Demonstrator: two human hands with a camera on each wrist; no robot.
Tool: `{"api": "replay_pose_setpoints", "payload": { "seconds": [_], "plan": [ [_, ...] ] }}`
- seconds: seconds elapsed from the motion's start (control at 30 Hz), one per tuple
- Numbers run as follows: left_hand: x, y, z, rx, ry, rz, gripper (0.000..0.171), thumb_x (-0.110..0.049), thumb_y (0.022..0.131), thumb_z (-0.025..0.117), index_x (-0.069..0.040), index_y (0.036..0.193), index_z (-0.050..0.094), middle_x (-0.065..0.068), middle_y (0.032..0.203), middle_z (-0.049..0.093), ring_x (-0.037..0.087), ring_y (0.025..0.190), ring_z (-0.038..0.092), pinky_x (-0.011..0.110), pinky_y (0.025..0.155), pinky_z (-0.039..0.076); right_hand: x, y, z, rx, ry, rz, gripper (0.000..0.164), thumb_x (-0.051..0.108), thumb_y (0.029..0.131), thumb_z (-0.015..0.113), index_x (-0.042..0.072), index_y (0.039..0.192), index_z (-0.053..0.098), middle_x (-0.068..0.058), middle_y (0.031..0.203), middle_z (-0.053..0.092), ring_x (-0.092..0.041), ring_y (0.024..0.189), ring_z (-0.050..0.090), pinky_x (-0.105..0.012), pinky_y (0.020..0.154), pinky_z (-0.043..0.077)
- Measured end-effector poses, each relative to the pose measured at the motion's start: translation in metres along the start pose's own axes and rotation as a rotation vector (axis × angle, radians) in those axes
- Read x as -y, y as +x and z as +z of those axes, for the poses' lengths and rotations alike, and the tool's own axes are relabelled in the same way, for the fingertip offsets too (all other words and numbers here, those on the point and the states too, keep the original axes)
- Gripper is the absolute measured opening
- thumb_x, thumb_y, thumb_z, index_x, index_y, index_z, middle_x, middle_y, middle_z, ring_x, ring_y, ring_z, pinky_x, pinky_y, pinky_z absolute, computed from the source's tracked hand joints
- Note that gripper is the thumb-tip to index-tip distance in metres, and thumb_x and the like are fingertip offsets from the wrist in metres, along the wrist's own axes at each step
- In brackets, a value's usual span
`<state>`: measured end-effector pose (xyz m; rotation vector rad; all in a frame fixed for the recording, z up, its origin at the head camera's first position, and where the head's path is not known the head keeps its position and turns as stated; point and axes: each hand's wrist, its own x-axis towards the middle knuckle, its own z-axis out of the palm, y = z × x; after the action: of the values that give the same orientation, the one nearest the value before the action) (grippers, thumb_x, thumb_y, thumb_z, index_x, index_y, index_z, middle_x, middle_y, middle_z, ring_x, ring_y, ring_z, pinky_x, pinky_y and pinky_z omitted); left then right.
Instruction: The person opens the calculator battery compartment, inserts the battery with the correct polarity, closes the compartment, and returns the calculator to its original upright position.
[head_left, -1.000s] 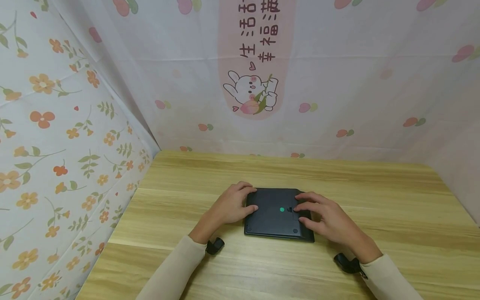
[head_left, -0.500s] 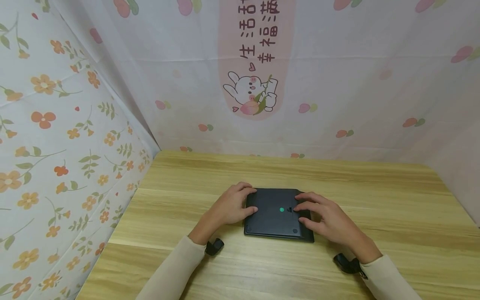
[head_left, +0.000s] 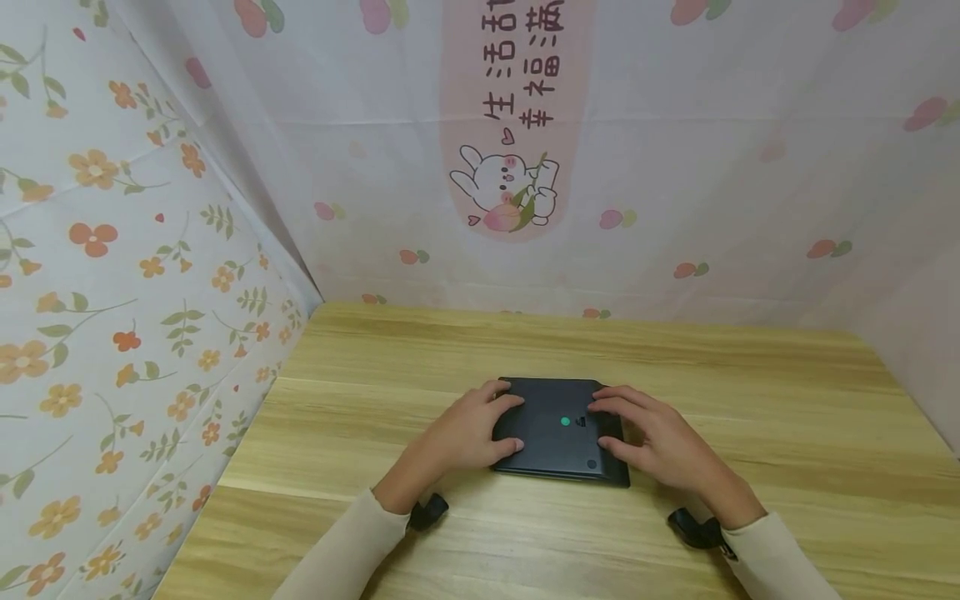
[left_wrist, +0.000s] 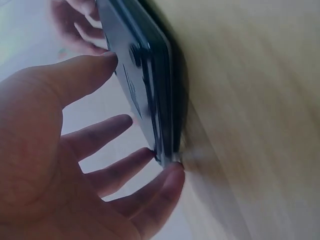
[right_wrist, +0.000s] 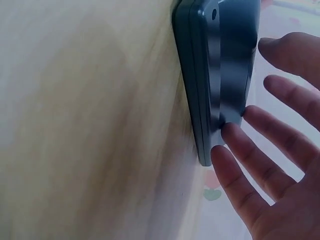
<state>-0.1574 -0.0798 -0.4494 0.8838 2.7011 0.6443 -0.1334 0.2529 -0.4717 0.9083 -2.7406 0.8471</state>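
A flat dark calculator (head_left: 551, 429) lies underside up on the table, showing a green round sticker (head_left: 566, 422), a small battery-cover latch (head_left: 581, 422) and a rubber foot. At its left edge rests my left hand (head_left: 476, 429), thumb on the near corner and fingers spread toward the far one; in the left wrist view the fingertips (left_wrist: 172, 175) reach the far end. My right hand (head_left: 656, 433) lies over the raised right end with fingers apart and slightly bent. The right wrist view has those fingertips (right_wrist: 232, 131) at the calculator's raised side (right_wrist: 235, 60).
Light wood-grain table (head_left: 390, 346) surrounds the calculator. White printed cloth hangs behind (head_left: 375, 167) and along the left (head_left: 150, 308). A black wrist camera (head_left: 429, 512) sits at the left cuff, another (head_left: 693, 528) at the right.
My left hand has slid nearer along the left edge, its thumb now at the near corner and its fingers more spread. My right hand has barely shifted; the calculator stays put.
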Motion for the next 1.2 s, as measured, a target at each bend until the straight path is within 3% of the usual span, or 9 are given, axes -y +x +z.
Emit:
{"api": "replay_pose_setpoints", "payload": {
  "seconds": [0.17, 0.4, 0.67, 1.0, 1.2],
  "plan": [
    [-0.008, -0.008, 0.004, 0.024, 0.028, 0.018, 0.061, -0.040, 0.106, 0.075, -0.013, 0.159, 0.060, 0.013, 0.171, 0.041, 0.039, 0.149, 0.050, 0.052, 0.121, 0.043, 0.001, 0.002, -0.001, 0.012, -0.004, 0.029, 0.043, 0.021, 0.100, 0.085, 0.015, 0.141, 0.072, -0.008, 0.152, 0.062, -0.035, 0.133, 0.065, -0.060, 0.099, 0.058],
    [-0.018, -0.016, 0.011, 0.043, 0.148, 0.022, 0.067, -0.053, 0.106, 0.070, -0.018, 0.161, 0.059, 0.012, 0.173, 0.039, 0.041, 0.149, 0.050, 0.051, 0.120, 0.045, -0.005, 0.006, -0.004, 0.025, -0.009, 0.050, 0.044, 0.023, 0.101, 0.085, 0.015, 0.141, 0.071, -0.010, 0.152, 0.061, -0.037, 0.131, 0.065, -0.061, 0.098, 0.057],
    [-0.029, -0.020, 0.015, 0.034, 0.246, 0.023, 0.070, -0.051, 0.104, 0.074, -0.018, 0.163, 0.056, 0.014, 0.172, 0.041, 0.047, 0.146, 0.054, 0.052, 0.119, 0.047, -0.016, 0.011, -0.007, 0.027, -0.018, 0.064, 0.045, 0.025, 0.102, 0.084, 0.014, 0.143, 0.069, -0.008, 0.147, 0.063, -0.033, 0.123, 0.068, -0.058, 0.094, 0.058],
    [-0.044, -0.017, 0.023, 0.049, 0.564, 0.017, 0.074, -0.057, 0.103, 0.073, -0.019, 0.164, 0.054, 0.017, 0.169, 0.046, 0.042, 0.132, 0.067, 0.041, 0.103, 0.059, -0.021, 0.016, -0.011, 0.079, 0.048, 0.170, 0.050, 0.033, 0.105, 0.081, 0.012, 0.147, 0.065, -0.010, 0.146, 0.066, -0.034, 0.121, 0.071, -0.056, 0.093, 0.060],
    [-0.047, -0.016, 0.027, 0.063, 0.652, 0.011, 0.075, -0.061, 0.106, 0.068, -0.023, 0.168, 0.050, 0.017, 0.169, 0.046, 0.039, 0.125, 0.071, 0.037, 0.097, 0.061, -0.022, 0.019, -0.009, 0.110, 0.080, 0.226, 0.055, 0.035, 0.105, 0.079, 0.009, 0.151, 0.062, -0.008, 0.135, 0.070, -0.021, 0.106, 0.073, -0.045, 0.084, 0.061]
  ]
}}
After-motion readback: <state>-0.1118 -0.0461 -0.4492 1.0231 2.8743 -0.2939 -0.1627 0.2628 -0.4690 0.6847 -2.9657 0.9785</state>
